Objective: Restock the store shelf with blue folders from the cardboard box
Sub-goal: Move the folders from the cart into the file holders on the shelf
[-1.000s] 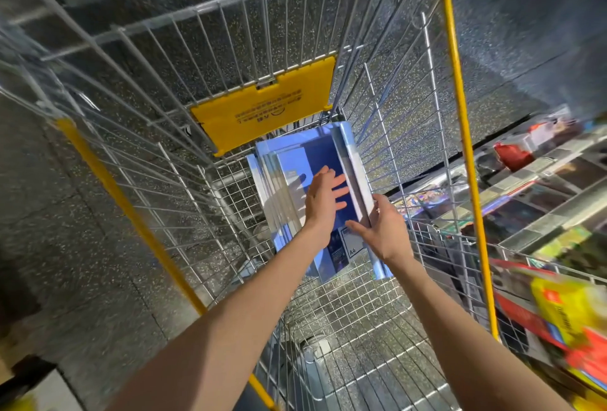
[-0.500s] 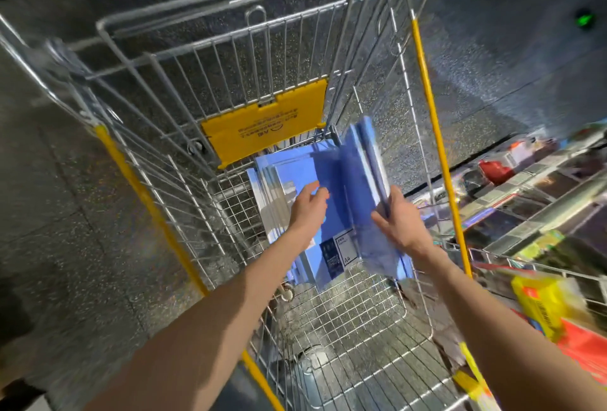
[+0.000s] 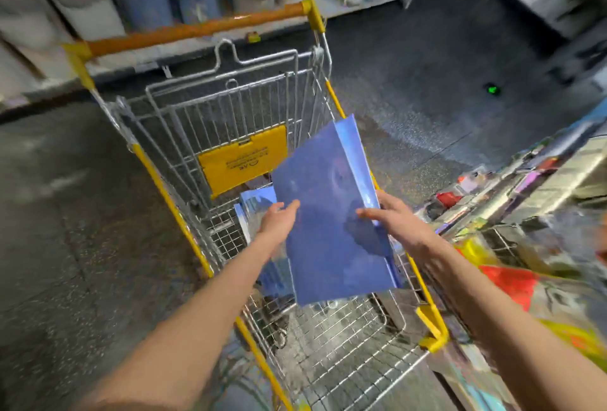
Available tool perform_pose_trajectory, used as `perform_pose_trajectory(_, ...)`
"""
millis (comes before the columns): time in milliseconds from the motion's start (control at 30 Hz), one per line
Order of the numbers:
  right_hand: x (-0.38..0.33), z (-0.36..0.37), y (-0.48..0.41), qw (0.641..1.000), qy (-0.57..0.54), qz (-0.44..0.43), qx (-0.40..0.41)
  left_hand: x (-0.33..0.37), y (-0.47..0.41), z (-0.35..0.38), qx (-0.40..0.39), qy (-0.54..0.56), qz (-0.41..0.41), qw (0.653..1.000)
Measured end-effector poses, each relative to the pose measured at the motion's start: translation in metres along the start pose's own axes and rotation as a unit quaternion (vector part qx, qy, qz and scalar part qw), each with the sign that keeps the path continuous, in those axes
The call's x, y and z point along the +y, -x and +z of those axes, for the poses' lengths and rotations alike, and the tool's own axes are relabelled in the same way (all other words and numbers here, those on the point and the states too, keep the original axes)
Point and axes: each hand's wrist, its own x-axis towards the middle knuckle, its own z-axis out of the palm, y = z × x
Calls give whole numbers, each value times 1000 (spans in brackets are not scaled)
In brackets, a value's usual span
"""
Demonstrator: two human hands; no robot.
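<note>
So the blue folders (image 3: 328, 229) are up over the shopping cart (image 3: 197, 121), tilted with the top edge pointing to about 1 o'clock. The right hand (image 3: 394, 223) grips them at their 3 o'clock edge, thumb on the face and fingers tucked behind, so it looks like it's doing the carrying. The left hand (image 3: 279, 220) is open, fingers straight, just touching the 9 o'clock edge, I'd guess to stop the floppy sheet from sagging or swinging. The spare stack (image 3: 254, 203) sits down in the basket at roughly 10 o'clock from the held ones, below the yellow sign (image 3: 243, 160). The store shelf (image 3: 542, 180) is off at 3 o'clock, very blurry. I can't spot a cardboard box anywhere.
</note>
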Motion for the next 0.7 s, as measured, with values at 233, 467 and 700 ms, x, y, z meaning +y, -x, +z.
perform_pose_trajectory(233, 1, -20, 113, 990, -118, -81, 13, 3, 113, -18, 45, 74, 77, 993)
perform_pose_trajectory(467, -10, -33, 216, 968, -203, -142, -28, 18, 235, -48, -20, 160, 165, 973)
perform_pose_trajectory(700, -32, -32, 276, 959, -224, -176, 10, 45, 321, -64, 9, 182, 286, 941)
